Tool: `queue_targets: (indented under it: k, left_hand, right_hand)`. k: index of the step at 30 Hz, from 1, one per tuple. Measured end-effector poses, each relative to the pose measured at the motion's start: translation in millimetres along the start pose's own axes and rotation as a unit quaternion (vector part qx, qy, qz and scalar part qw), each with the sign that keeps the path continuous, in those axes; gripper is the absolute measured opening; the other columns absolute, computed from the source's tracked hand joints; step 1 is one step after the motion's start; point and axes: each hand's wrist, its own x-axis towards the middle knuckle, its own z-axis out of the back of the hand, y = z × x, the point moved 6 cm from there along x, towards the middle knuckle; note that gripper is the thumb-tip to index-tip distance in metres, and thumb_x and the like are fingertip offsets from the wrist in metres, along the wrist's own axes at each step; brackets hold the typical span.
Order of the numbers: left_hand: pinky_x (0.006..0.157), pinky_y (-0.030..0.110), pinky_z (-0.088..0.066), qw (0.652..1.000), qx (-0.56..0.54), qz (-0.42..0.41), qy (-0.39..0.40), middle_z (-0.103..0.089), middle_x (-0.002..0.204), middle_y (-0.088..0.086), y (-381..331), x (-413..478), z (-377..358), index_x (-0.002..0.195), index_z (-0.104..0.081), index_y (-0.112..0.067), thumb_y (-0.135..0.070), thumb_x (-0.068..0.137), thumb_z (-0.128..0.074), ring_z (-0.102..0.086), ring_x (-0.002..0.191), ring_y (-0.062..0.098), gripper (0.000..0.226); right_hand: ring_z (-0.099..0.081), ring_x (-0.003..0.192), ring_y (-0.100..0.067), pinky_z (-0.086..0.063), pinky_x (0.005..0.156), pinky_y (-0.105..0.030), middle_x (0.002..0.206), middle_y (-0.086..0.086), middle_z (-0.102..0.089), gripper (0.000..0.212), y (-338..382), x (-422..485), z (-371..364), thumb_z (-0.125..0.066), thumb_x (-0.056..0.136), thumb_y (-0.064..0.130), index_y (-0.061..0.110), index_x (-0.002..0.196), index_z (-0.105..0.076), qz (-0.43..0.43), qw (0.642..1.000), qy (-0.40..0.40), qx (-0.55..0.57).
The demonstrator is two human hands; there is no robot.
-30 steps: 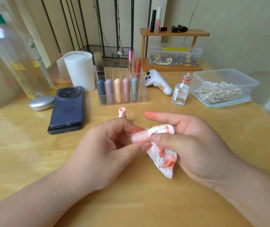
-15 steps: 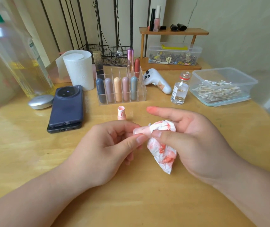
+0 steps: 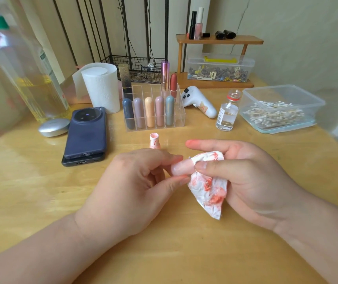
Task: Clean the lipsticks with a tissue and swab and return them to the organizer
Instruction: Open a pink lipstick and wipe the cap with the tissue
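One pale pink lipstick cap [image 3: 181,168], or so it appeared from its rounded shape, lay sideways between two hands, just above the wooden table [image 3: 41,191]. The left hand [image 3: 137,181] pinched its near end between thumb and curled fingertips, probably to steady it against rubbing. The right hand [image 3: 246,177] was closed round a crumpled tissue [image 3: 207,185] smeared with orange-red. Its thumb pressed the paper onto the cap's far end, while its index finger stuck out straight, the tip stained red. Wiping seemed to be the step in hand.

Just beyond the left knuckles stood the matching lipstick base [image 3: 155,141], upright and uncovered on the table, likely set there so both hands were free for the cap.

Further back sat the clear organizer [image 3: 155,129]. Five capsule-shaped lipsticks [image 3: 149,112] stood in its front row and three taller ones stood behind. The compartment at the right end of the front row looked free, though the clear plastic made this hard to tell.

To the organizer's right stood a small glass bottle [image 3: 226,111] of clear liquid, and beside it an open plastic tub of cotton swabs [image 3: 276,114], both within reach for finer cleaning. To its left were a tissue roll [image 3: 101,87] and a dark phone [image 3: 86,132] lying flat.
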Motion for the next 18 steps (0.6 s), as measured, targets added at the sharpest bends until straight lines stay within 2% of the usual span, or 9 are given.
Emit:
queue_targets:
  k: [3, 6, 7, 9, 11, 13, 16, 18]
  left_hand:
    - [0.065, 0.024, -0.053, 0.993, -0.100, 0.068, 0.014, -0.071, 0.076, -0.009, 8, -3, -6, 0.097, -0.076, -0.030, -0.042, 0.081, -0.076, -0.067, 0.068, 0.011, 0.019]
    - [0.063, 0.027, -0.052, 0.956, -0.249, 0.156, 0.025, -0.069, 0.071, -0.001, 19, -4, -11, 0.093, -0.073, -0.019, -0.035, 0.081, -0.076, -0.064, 0.063, 0.016, 0.020]
    - [0.062, 0.026, -0.051, 0.936, -0.302, 0.178, 0.023, -0.067, 0.069, 0.003, 23, -5, -12, 0.092, -0.072, -0.011, -0.029, 0.082, -0.075, -0.061, 0.061, 0.018, 0.021]
    - [0.061, 0.027, -0.050, 0.876, -0.428, 0.222, 0.030, -0.065, 0.074, 0.011, 26, -6, -17, 0.092, -0.068, 0.000, -0.017, 0.081, -0.074, -0.057, 0.061, 0.021, 0.021]
    - [0.058, 0.027, -0.050, 0.815, -0.522, 0.247, 0.043, -0.065, 0.078, 0.014, 23, -6, -21, 0.093, -0.065, 0.002, -0.006, 0.079, -0.071, -0.057, 0.061, 0.020, 0.017]
    - [0.058, 0.027, -0.051, 0.786, -0.561, 0.252, 0.059, -0.066, 0.077, 0.016, 19, -6, -25, 0.095, -0.063, 0.002, 0.000, 0.076, -0.072, -0.058, 0.060, 0.021, 0.021]
    - [0.059, 0.028, -0.052, 0.785, -0.562, 0.252, 0.063, -0.066, 0.080, 0.020, 20, -7, -26, 0.094, -0.057, -0.003, 0.010, 0.074, -0.066, -0.061, 0.062, 0.023, 0.025]
    - [0.063, 0.029, -0.054, 0.804, -0.537, 0.247, 0.064, -0.067, 0.085, 0.024, 22, -7, -26, 0.095, -0.050, -0.005, 0.012, 0.074, -0.065, -0.065, 0.067, 0.026, 0.031]
  right_hand:
    - [-0.070, 0.107, -0.030, -0.043, 0.103, -0.039, 0.101, -0.022, -0.074, 0.040, -1, 0, -1, -0.057, 0.087, -0.005, 0.003, 0.125, -0.054, 0.017, 1.000, 0.000, -0.018]
    - [-0.068, 0.103, -0.040, -0.046, 0.102, -0.050, 0.101, -0.028, -0.072, 0.039, 0, 2, 9, -0.061, 0.078, 0.002, 0.006, 0.116, -0.068, 0.044, 0.997, -0.063, 0.000]
    - [-0.069, 0.096, -0.039, -0.049, 0.094, -0.048, 0.098, -0.028, -0.072, 0.038, 1, 3, 15, -0.063, 0.074, 0.000, 0.006, 0.110, -0.072, 0.047, 0.994, -0.092, 0.016]
    - [-0.069, 0.083, -0.033, -0.051, 0.083, -0.042, 0.091, -0.025, -0.072, 0.042, 1, 5, 24, -0.065, 0.065, -0.007, 0.003, 0.105, -0.073, 0.041, 0.990, -0.125, 0.053]
    - [-0.070, 0.081, -0.030, -0.052, 0.082, -0.040, 0.090, -0.024, -0.073, 0.043, 1, 6, 28, -0.063, 0.064, -0.003, 0.000, 0.106, -0.072, 0.028, 0.987, -0.132, 0.084]
    - [-0.070, 0.080, -0.030, -0.054, 0.080, -0.039, 0.091, -0.024, -0.073, 0.040, 1, 6, 27, -0.060, 0.066, -0.001, -0.002, 0.105, -0.071, 0.018, 0.987, -0.126, 0.099]
    - [-0.071, 0.075, -0.028, -0.056, 0.070, -0.034, 0.092, -0.023, -0.073, 0.038, -1, 7, 25, -0.059, 0.069, -0.001, -0.001, 0.105, -0.071, -0.003, 0.988, -0.109, 0.106]
    - [-0.071, 0.074, -0.026, -0.057, 0.065, -0.032, 0.095, -0.022, -0.074, 0.037, -4, 7, 25, -0.058, 0.071, -0.001, 0.000, 0.105, -0.071, -0.022, 0.989, -0.100, 0.107]
